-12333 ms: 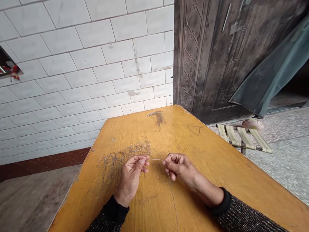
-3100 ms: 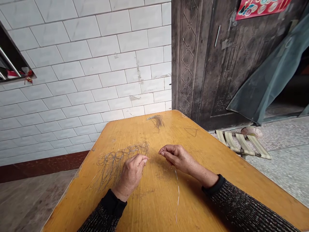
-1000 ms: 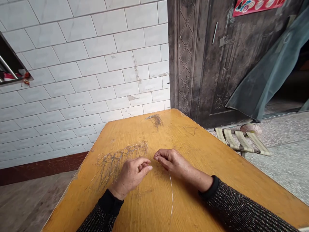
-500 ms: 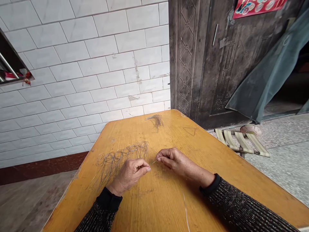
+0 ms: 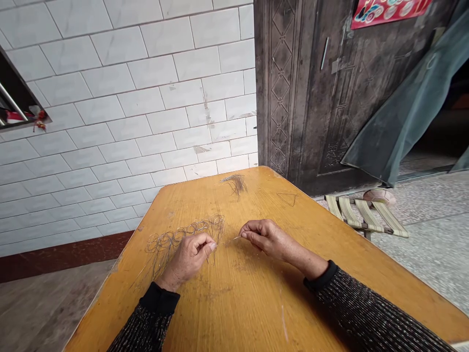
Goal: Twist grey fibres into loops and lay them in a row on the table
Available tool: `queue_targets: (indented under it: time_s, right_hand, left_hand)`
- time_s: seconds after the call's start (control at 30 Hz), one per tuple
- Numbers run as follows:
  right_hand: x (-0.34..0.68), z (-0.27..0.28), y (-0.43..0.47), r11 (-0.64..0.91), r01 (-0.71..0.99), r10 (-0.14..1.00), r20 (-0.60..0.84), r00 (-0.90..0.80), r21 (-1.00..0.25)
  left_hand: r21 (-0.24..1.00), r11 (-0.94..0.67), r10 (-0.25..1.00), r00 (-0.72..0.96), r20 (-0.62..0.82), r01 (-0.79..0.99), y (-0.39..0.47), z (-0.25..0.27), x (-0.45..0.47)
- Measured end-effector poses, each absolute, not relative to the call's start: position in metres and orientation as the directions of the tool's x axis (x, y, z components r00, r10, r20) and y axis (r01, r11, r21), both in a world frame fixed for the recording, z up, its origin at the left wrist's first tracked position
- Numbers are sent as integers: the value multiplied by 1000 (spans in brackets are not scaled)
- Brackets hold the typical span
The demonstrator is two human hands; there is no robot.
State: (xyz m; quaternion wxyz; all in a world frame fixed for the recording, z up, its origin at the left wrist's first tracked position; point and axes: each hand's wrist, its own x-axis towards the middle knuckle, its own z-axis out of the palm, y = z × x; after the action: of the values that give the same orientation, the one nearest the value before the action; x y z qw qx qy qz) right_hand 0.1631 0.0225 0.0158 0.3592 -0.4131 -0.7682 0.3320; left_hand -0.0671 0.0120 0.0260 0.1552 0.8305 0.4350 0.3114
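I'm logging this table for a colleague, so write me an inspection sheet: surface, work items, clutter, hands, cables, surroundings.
Surface: orange-brown table, worn, with dark marks.
Job's things: looped wires in a row on the left; wire bundle near the far edge; thin wire in the right hand; pale strand nearer the camera, blurred.
Clutter: one bent wire lying apart, towards the far right.
Hands: right hand pinches the thin wire; left hand curled by the looped wires, its hold unclear.
Cables: nothing seen.
Surroundings: white tiled wall, dark door, hanging curtain, strap-topped stool at right.
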Motion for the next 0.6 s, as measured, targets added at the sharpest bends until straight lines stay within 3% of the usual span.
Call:
queue_targets:
  time_s: [0.1,0.2,0.4,0.47,0.6]
  right_hand:
    - [164,17,23,425,440,894,292,-340,-791]
    - [159,18,19,476,450,867,318,-382,-756]
    - [136,6,6,565,386,798,365,-479,-729]
    - [133,2,5,508,305,814,334,-475,-805]
    - [135,1,10,228,121,855,140,-500,-966]
  left_hand:
    - [650,-491,867,255,428,580,19,24,-72]
    - [738,-431,895,142,423,519,21,22,-72]
    - [850,-361,884,430,182,383,11,10,-51]
    - [887,-321,876,459,146,331,9,7,-46]
    - [867,-322,916,357,183,380,10,7,-47]
